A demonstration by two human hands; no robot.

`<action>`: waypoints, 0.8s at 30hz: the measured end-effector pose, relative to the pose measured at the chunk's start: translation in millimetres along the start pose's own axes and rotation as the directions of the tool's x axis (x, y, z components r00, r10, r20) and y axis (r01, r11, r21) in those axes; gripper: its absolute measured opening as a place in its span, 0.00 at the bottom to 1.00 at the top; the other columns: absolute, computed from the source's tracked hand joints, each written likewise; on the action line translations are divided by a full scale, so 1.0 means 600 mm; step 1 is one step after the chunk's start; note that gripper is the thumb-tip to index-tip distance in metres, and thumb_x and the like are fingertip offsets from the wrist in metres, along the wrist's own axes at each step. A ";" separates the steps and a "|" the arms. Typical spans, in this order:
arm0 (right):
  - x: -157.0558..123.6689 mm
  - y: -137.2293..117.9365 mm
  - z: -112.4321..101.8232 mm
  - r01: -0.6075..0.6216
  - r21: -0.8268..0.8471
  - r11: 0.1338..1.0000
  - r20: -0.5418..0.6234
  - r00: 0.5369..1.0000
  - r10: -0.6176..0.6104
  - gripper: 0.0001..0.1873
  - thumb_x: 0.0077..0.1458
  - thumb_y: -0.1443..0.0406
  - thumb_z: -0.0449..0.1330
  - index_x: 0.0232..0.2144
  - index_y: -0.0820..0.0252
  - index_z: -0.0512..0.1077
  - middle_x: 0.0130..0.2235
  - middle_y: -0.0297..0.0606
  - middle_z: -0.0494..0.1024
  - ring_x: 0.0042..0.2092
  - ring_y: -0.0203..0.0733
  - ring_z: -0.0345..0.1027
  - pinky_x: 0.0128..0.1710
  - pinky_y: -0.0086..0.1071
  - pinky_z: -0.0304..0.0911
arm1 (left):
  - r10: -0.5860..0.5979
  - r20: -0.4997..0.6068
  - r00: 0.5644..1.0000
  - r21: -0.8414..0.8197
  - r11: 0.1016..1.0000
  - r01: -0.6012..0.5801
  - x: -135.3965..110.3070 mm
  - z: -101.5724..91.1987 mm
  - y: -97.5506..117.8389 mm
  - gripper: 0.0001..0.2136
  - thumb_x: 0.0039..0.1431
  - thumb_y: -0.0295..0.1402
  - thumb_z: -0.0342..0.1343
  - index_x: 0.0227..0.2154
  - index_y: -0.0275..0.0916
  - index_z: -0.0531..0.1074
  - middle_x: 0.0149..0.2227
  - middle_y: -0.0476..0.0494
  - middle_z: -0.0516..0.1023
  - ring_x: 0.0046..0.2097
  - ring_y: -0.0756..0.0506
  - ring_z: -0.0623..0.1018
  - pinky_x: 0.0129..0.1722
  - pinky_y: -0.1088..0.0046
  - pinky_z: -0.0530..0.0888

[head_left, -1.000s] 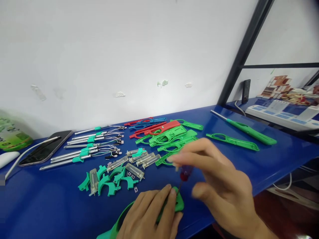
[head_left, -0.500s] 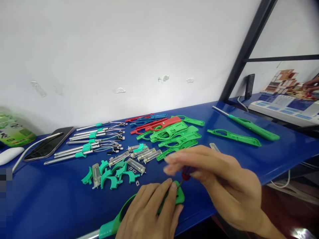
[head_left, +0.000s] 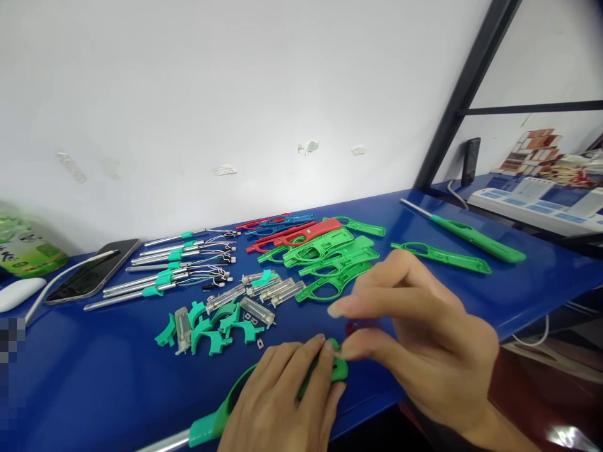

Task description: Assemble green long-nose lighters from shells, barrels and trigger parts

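My left hand (head_left: 287, 392) is closed over a green long-nosed gas lighter (head_left: 230, 398), pressing it against the blue table near the front edge. Its metal tube points to the lower left, and the rounded handle end shows beyond my fingertips. Just above that end, my right hand (head_left: 433, 345) has its thumb and fingers curled around a small screwdriver (head_left: 351, 328). Only a bit of its red handle shows; my fingers hide the rest, and the tip is hard to make out. Behind my hands lie clear fuel tanks (head_left: 257, 312) and teal curved triggers (head_left: 217, 342).
Green casing halves (head_left: 336, 267) and red casings (head_left: 308, 232) lie toward the wall. Metal tubes with wires (head_left: 160, 282) are at left, beside a phone (head_left: 89, 273). A whole green lighter (head_left: 475, 238) and a loose casing half (head_left: 443, 256) lie at right.
My right hand has turned, its thumb now lower and closer to the lighter's end, the fingers more curled. My left hand and the lighter stay nearly in place. A distant hand at right has gone.
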State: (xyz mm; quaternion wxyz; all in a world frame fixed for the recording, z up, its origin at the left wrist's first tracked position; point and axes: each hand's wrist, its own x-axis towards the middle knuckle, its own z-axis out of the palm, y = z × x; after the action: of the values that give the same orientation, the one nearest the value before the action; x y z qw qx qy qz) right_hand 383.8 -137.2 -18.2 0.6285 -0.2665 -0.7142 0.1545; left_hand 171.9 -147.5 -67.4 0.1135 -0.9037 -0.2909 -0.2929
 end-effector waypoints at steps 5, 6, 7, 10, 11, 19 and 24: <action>0.002 -0.009 -0.008 -0.033 -0.010 0.999 0.116 0.993 0.034 0.21 0.74 0.70 0.60 0.62 0.45 0.80 0.50 0.37 0.84 0.46 0.42 0.79 0.39 0.33 0.78 | -0.014 -0.011 1.000 0.011 1.000 0.014 0.001 0.003 -0.003 0.13 0.78 0.31 0.53 0.58 0.37 0.76 0.52 0.43 0.87 0.47 0.40 0.88 0.45 0.59 0.89; 0.002 -0.010 -0.010 -0.022 -0.015 1.000 0.092 0.995 0.024 0.22 0.72 0.72 0.60 0.61 0.45 0.80 0.48 0.36 0.84 0.44 0.41 0.79 0.39 0.33 0.77 | -0.013 -0.028 1.000 0.014 1.000 0.014 0.001 0.003 -0.003 0.13 0.78 0.31 0.52 0.57 0.37 0.77 0.51 0.43 0.88 0.47 0.41 0.88 0.45 0.59 0.88; 0.003 -0.010 -0.010 -0.008 -0.037 0.999 0.057 0.998 0.010 0.22 0.71 0.72 0.63 0.59 0.45 0.81 0.45 0.34 0.84 0.42 0.39 0.78 0.38 0.32 0.76 | -0.008 -0.033 0.999 0.014 1.000 0.008 0.002 0.003 -0.003 0.13 0.78 0.31 0.52 0.57 0.37 0.77 0.50 0.43 0.88 0.46 0.41 0.88 0.45 0.60 0.88; 0.004 -0.008 -0.013 -0.007 -0.141 0.990 0.018 1.000 0.010 0.17 0.67 0.66 0.71 0.55 0.44 0.83 0.43 0.32 0.80 0.39 0.37 0.76 0.38 0.32 0.74 | -0.006 -0.023 1.000 0.010 1.000 0.006 0.003 0.001 -0.001 0.13 0.78 0.30 0.51 0.58 0.37 0.77 0.51 0.42 0.88 0.46 0.41 0.88 0.45 0.61 0.88; 0.005 -0.007 -0.014 -0.012 -0.146 0.989 0.041 0.999 0.018 0.15 0.68 0.64 0.70 0.55 0.44 0.83 0.44 0.33 0.81 0.41 0.38 0.77 0.40 0.32 0.75 | -0.007 -0.017 1.000 0.009 1.000 0.007 0.003 0.001 0.000 0.14 0.78 0.30 0.51 0.58 0.37 0.77 0.52 0.43 0.87 0.47 0.41 0.88 0.45 0.61 0.88; 0.004 -0.004 0.001 -0.010 0.045 0.999 0.029 1.000 0.008 0.22 0.66 0.71 0.70 0.58 0.44 0.82 0.40 0.32 0.82 0.39 0.37 0.75 0.39 0.31 0.76 | -0.013 -0.018 1.000 -0.003 1.000 0.013 0.003 -0.002 0.003 0.14 0.78 0.30 0.50 0.58 0.37 0.76 0.53 0.43 0.87 0.47 0.40 0.89 0.44 0.59 0.89; -0.001 -0.006 -0.002 -0.059 0.031 0.998 0.158 0.986 0.053 0.21 0.74 0.66 0.61 0.64 0.45 0.78 0.55 0.38 0.81 0.50 0.42 0.78 0.42 0.33 0.78 | -0.015 -0.016 1.000 0.000 1.000 0.015 0.003 -0.001 0.004 0.13 0.78 0.30 0.50 0.58 0.38 0.76 0.52 0.43 0.87 0.48 0.39 0.89 0.44 0.58 0.89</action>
State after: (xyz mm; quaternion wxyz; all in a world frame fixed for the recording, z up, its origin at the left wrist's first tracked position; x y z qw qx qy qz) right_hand 384.2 -140.5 -16.7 0.5702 -0.2624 -0.7509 0.2052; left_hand 174.1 -148.5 -66.0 0.1139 -0.8991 -0.2966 -0.3010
